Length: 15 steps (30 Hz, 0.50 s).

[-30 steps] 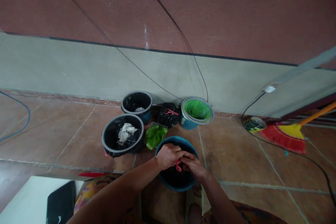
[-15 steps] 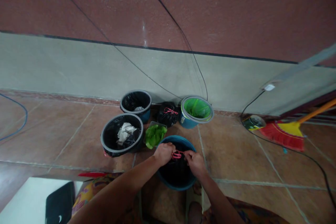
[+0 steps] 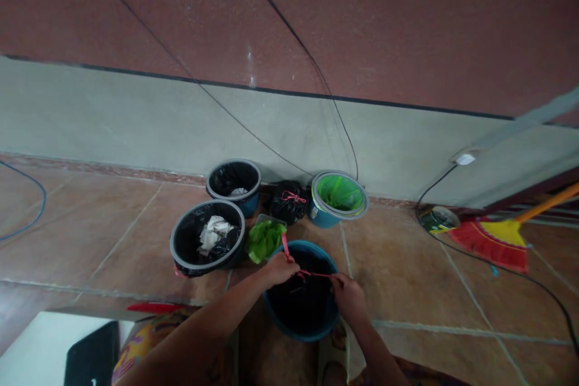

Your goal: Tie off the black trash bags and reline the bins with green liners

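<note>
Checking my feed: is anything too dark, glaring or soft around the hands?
Head view: dim, even light, with the inside of the blue bucket nearly black and its detail lost; head view: the pink tie between the left hand and right hand stands out, though fine edges look soft; head view: pale sheen on the floor at far left.

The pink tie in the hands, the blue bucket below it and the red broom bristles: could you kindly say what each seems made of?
Pink tie: probably thin, smooth plastic film, flat like ribbon at one end, drawn into a strand elsewhere.
Blue bucket: likely smooth plastic, judging by its even colour and rounded rim.
Red broom bristles: perhaps synthetic fibre, bright and fine; finish unclear.
</note>
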### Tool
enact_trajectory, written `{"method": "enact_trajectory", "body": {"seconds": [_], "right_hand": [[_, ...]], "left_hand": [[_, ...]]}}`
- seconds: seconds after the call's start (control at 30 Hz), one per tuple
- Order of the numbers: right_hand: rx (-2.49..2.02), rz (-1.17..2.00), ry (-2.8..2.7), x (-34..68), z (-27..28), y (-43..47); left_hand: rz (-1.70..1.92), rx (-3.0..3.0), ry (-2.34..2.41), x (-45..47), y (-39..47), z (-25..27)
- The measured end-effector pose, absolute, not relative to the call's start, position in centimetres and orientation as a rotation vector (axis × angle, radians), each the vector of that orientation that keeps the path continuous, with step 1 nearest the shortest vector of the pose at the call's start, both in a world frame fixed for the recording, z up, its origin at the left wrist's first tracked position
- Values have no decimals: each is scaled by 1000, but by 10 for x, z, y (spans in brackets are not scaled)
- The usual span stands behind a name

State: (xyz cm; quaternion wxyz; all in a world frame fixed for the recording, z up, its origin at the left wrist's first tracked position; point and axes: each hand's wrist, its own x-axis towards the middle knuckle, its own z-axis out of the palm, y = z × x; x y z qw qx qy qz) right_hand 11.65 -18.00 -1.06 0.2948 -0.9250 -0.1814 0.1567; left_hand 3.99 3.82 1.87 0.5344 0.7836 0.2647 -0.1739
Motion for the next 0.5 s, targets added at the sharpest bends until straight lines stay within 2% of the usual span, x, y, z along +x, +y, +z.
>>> {"method": "enact_trajectory", "body": {"seconds": [0.13,0.23,0.5], "right_hand": [[-2388,399,-496,113,12,-173],[-2290,459,-540,109,31,-167],[-2215,478,-723,98,55,-144]], "left_hand": [[-232,1425,615,44,29,20],[-227,1260,558,45,24,22],[-347,1624,251,43,22,16]]}}
